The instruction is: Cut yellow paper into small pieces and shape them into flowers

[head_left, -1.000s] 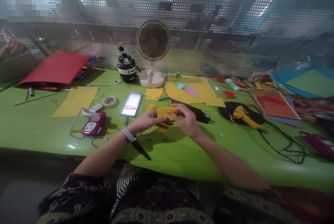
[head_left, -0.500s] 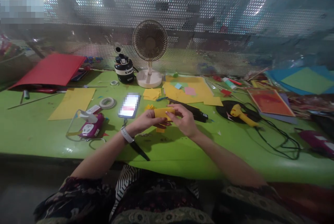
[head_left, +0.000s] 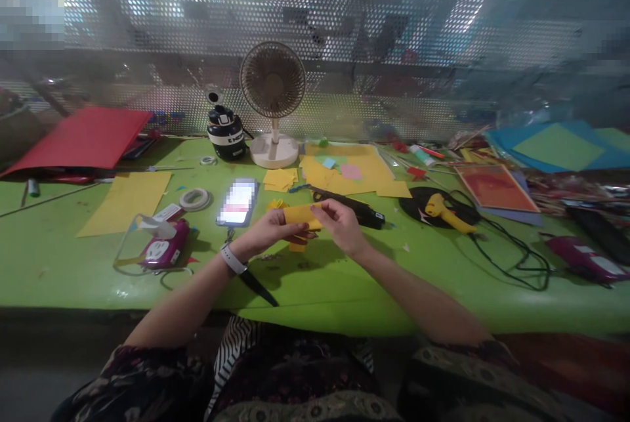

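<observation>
A small piece of yellow paper [head_left: 299,214] is held up between both hands above the green table. My left hand [head_left: 270,233] is closed on its left end, thumb in front and fingers behind. My right hand [head_left: 340,226] pinches the right end between thumb and fingertips. Just behind the left hand lies a yellow paper shape [head_left: 278,204], partly hidden. Another yellow scrap [head_left: 297,247] shows below the fingers. Beyond the right hand rests a dark, long tool [head_left: 364,211] whose kind I cannot make out.
A phone [head_left: 237,202], tape roll [head_left: 195,199] and purple power strip [head_left: 166,246] lie to the left. Behind stand a fan [head_left: 273,84] and a dark bottle [head_left: 226,136]. Yellow paper squares [head_left: 280,180] lie mid-table. Rightward is a yellow glue gun [head_left: 447,213] with a looping cord.
The view has turned slightly to the right, so table items sit further left. My right fingers have shifted a little along the paper's upper right edge. Both hands keep their hold.
</observation>
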`<control>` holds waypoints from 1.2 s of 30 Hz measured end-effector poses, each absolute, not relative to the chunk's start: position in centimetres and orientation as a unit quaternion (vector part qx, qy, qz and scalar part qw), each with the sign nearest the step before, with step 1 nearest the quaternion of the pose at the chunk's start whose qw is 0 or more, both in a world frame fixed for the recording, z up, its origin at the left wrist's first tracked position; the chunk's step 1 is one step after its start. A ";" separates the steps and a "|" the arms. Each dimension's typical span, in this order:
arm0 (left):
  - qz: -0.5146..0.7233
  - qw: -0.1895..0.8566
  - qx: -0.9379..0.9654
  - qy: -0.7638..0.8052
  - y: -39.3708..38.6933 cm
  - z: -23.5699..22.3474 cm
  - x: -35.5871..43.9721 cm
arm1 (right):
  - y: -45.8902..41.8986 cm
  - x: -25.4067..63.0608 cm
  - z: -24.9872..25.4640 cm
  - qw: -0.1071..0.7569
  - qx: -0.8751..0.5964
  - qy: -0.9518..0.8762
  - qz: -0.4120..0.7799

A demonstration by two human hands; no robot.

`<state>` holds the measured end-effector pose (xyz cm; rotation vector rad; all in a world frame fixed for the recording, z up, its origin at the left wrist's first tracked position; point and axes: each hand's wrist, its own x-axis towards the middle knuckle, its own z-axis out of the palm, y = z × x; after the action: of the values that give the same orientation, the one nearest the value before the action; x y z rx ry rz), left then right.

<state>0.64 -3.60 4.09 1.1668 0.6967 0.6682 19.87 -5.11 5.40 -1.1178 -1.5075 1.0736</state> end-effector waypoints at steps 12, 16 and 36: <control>0.294 0.736 0.520 0.319 -3.7 4.3 0.7 | -5.0 19.9 5.0 0.482 -0.453 -0.610 0.436; 0.297 0.729 0.527 0.322 -3.8 4.4 0.8 | -5.0 19.8 5.0 0.481 -0.455 -0.612 0.433; 0.305 0.630 0.605 0.381 -2.8 3.9 0.7 | -3.9 20.4 4.9 0.369 -0.439 -0.641 0.510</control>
<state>0.67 -2.81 3.92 1.3845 0.8715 0.6987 20.43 -3.89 4.89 -1.1279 -1.6453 1.3096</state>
